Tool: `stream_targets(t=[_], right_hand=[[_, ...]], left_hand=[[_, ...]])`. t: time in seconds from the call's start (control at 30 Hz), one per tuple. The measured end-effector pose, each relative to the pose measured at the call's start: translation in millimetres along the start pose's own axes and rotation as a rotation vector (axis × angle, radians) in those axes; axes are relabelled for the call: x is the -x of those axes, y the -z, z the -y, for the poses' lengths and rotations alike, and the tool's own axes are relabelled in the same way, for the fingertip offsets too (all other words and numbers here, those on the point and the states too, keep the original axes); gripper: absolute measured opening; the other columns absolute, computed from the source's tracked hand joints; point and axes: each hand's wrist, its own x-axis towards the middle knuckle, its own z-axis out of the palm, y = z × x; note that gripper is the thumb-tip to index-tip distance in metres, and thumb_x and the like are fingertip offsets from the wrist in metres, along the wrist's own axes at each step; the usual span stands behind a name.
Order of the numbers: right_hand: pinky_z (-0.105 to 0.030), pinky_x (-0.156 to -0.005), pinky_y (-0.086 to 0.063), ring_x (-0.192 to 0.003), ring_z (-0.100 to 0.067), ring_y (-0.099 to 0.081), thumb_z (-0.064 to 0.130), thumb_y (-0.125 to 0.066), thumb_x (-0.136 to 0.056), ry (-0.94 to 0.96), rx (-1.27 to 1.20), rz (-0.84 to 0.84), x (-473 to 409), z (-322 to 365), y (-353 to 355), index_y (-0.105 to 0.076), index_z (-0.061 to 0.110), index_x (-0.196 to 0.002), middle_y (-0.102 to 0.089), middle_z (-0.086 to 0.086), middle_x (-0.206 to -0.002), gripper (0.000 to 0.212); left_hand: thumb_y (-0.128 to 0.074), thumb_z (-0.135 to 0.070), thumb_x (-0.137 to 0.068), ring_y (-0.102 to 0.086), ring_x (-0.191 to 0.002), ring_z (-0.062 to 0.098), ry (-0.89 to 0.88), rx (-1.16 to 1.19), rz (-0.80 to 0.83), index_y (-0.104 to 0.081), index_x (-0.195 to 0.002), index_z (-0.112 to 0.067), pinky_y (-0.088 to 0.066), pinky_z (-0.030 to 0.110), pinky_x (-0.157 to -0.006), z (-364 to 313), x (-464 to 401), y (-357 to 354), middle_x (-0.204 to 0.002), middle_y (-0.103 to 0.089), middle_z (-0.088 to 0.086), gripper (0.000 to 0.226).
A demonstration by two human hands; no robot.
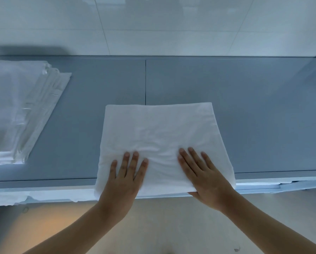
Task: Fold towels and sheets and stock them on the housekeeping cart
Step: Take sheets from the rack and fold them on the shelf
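A folded white towel (pixel 160 129) lies flat on the grey table (pixel 254 110), its near edge hanging slightly over the table's front edge. My left hand (pixel 125 178) presses on its near left part with straight, spread fingers. On the near right part, my right hand (pixel 204 176) lies flat with its fingers on top; its thumb is hidden under the towel's front edge.
A stack of folded white linen (pixel 23 110) sits at the table's left end. More white cloth (pixel 8 197) shows below the table's front edge at the left. A pale tiled wall (pixel 171 24) rises behind the table. Beige floor (pixel 162 226) lies below.
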Motion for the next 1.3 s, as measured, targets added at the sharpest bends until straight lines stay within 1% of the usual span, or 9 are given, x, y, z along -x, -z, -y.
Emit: stream_targets(t=[0.07, 0.23, 0.33, 0.47, 0.77, 0.93, 1.07, 1.2, 1.3], right_hand=[[-0.058, -0.112, -0.042, -0.152, -0.040, -0.027, 0.032, -0.092, -0.065, -0.006, 0.013, 0.001, 6, 9, 5, -0.030, 0.002, -0.159, -0.022, -0.017, -0.168, 0.116], [-0.037, -0.074, -0.064, -0.110, -0.030, -0.073, 0.016, -0.100, -0.037, -0.043, -0.009, -0.032, 11, 15, 40, -0.072, 0.006, -0.125, -0.070, -0.011, -0.130, 0.093], [-0.036, -0.062, -0.059, -0.090, -0.028, -0.073, 0.011, -0.083, -0.066, -0.183, -0.029, -0.026, -12, 2, 94, -0.067, 0.017, -0.127, -0.073, -0.001, -0.113, 0.063], [-0.037, -0.074, -0.053, -0.102, -0.029, -0.068, 0.016, -0.069, -0.082, -0.284, 0.088, -0.248, -66, -32, 182, -0.058, 0.024, -0.135, -0.069, 0.001, -0.116, 0.055], [-0.042, -0.083, -0.050, -0.102, -0.035, -0.067, -0.004, -0.057, -0.077, -0.141, 0.246, -0.980, -73, -54, 267, -0.068, 0.008, -0.125, -0.072, -0.009, -0.119, 0.050], [-0.048, -0.100, -0.051, -0.128, -0.032, -0.062, -0.006, -0.073, -0.061, -0.103, 0.096, -0.631, -33, -27, 159, -0.061, 0.010, -0.141, -0.058, -0.009, -0.147, 0.082], [-0.049, -0.127, -0.008, -0.158, -0.014, 0.014, 0.044, -0.055, -0.095, -0.163, -0.166, 0.176, 0, 2, 60, 0.008, 0.037, -0.163, 0.022, 0.012, -0.169, 0.093], [-0.047, -0.128, -0.007, -0.156, -0.005, 0.015, 0.068, -0.027, -0.098, -0.187, -0.288, 0.032, -15, -5, 38, -0.008, 0.039, -0.164, 0.012, 0.019, -0.170, 0.074], [-0.048, -0.128, -0.008, -0.158, -0.013, 0.008, 0.063, -0.020, -0.104, -0.176, -0.285, -0.037, -67, -5, 48, -0.011, 0.033, -0.164, 0.004, 0.014, -0.172, 0.067]], left_hand=[[-0.053, 0.010, -0.071, -0.056, -0.130, 0.046, -0.012, 0.001, -0.030, -0.061, -0.142, -0.010, -0.056, 0.063, -0.090, -1, 6, 6, -0.147, -0.053, 0.025, 0.073], [-0.093, 0.002, -0.028, -0.078, -0.090, 0.029, 0.015, 0.102, 0.171, -0.081, -0.108, -0.017, -0.063, 0.037, -0.062, 11, 3, 52, -0.109, -0.078, 0.008, 0.083], [-0.082, -0.007, -0.063, -0.073, -0.078, 0.026, 0.127, 0.212, 0.206, -0.071, -0.114, -0.026, -0.056, 0.033, -0.060, 34, -23, 96, -0.092, -0.074, -0.006, 0.056], [-0.066, -0.017, -0.083, -0.070, -0.095, 0.025, 0.215, 0.113, -0.103, -0.058, -0.130, -0.037, -0.046, 0.032, -0.068, 71, -90, 166, -0.111, -0.070, -0.007, 0.052], [-0.058, 0.001, -0.066, -0.067, -0.113, 0.028, 0.157, 0.132, -0.813, -0.069, -0.126, -0.020, -0.048, 0.042, -0.090, 93, -116, 235, -0.123, -0.073, 0.001, 0.065], [-0.069, 0.005, -0.055, -0.057, -0.134, 0.031, 0.197, 0.210, -0.451, -0.060, -0.142, -0.023, -0.046, 0.053, -0.106, 53, -54, 144, -0.147, -0.059, 0.001, 0.092], [-0.086, -0.046, -0.075, -0.036, -0.151, 0.033, 0.192, 0.290, 0.170, -0.042, -0.156, -0.027, -0.034, 0.063, -0.115, 12, -3, 61, -0.165, -0.032, 0.003, 0.095], [-0.027, -0.068, -0.098, -0.023, -0.157, 0.020, 0.209, 0.370, 0.086, -0.040, -0.156, -0.033, -0.022, 0.057, -0.123, 18, -5, 33, -0.168, -0.027, -0.006, 0.069], [-0.017, -0.059, -0.103, -0.017, -0.158, 0.022, 0.244, 0.347, 0.100, -0.030, -0.160, -0.031, -0.020, 0.057, -0.123, 27, -45, 28, -0.171, -0.019, -0.002, 0.064]])
